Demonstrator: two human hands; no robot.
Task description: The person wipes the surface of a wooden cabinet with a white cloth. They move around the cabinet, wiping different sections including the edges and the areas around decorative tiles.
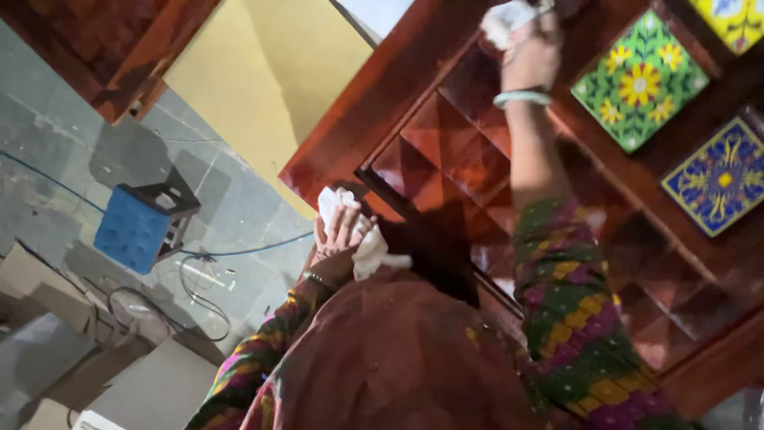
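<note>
A glossy red-brown wooden panel with carved diamond facets stands in front of me. My right hand, with a pale bangle at the wrist, is raised and closed on a white cloth that presses on the panel's upper frame. Lower down, my left hand grips a second crumpled white cloth by the panel's left edge. Both arms wear patterned, many-coloured sleeves.
Painted tiles are set in the wood at the right: a green one with yellow flowers, a blue one and a yellow one. On the grey floor at left are a blue stool, loose cables and cardboard pieces. A yellow board leans behind.
</note>
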